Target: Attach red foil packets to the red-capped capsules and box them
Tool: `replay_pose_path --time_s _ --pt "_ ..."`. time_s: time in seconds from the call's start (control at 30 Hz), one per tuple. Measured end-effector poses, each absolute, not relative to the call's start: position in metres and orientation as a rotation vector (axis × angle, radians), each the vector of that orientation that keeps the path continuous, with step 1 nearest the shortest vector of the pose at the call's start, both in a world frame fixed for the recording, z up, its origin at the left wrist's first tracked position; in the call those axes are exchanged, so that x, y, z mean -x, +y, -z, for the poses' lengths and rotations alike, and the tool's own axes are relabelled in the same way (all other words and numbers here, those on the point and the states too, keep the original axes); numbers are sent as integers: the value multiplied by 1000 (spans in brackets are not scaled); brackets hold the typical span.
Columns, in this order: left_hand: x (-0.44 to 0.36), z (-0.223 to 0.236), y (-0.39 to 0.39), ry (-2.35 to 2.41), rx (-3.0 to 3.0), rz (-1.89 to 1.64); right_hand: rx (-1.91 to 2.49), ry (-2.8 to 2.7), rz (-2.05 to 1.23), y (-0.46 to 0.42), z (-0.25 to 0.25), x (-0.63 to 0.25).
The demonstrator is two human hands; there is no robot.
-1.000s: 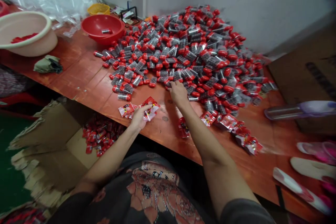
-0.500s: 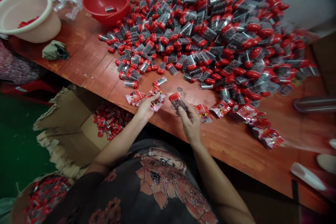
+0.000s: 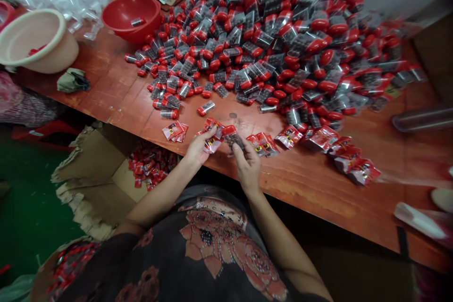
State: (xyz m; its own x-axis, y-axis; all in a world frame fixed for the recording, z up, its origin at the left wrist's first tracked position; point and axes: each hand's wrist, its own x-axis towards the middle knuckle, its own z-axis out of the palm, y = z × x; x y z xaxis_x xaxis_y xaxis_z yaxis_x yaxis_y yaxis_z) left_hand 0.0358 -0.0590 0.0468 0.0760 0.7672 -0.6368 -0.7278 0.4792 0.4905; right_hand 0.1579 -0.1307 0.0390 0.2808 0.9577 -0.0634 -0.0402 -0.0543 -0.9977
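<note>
My left hand (image 3: 198, 149) is closed on a red printed packet (image 3: 214, 140) above the table's front edge. In my right hand (image 3: 247, 163) is a clear tube with a red cap (image 3: 231, 136) and dark contents; its capped end points up and left, close beside the packet. A few flat red packets (image 3: 175, 130) lie to the left of my left hand. Just right of my right hand lie more packets (image 3: 264, 144). One capped tube (image 3: 206, 108) rests alone on the table beyond my hands.
A large heap of red-capped tubes (image 3: 247, 52) covers the back of the wooden table (image 3: 116, 89). At the left stand a red bowl (image 3: 130, 14) and a cream basin (image 3: 49, 42). Below the edge, a cardboard box (image 3: 88, 165) holds many red packets.
My hands have come closer together, bringing the packet and the tube side by side. My left hand has lifted its packet away from the small pile. The camera view has shifted slightly.
</note>
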Motion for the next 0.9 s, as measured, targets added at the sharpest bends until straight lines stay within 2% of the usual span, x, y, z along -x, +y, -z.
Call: replay_pose_path --time_s 0.47,0.7,0.9 --pt "-41 -63 -66 1050 -293 -1288 1323 -1102 -1063 -138 -46 -165" --pt "-40 -72 -70 1019 -420 -1208 1281 -1156 -1166 -134 -47 -177" --pt "-42 -77 -71 1047 -427 -1293 1350 -1371 -967 -136 -55 -185"
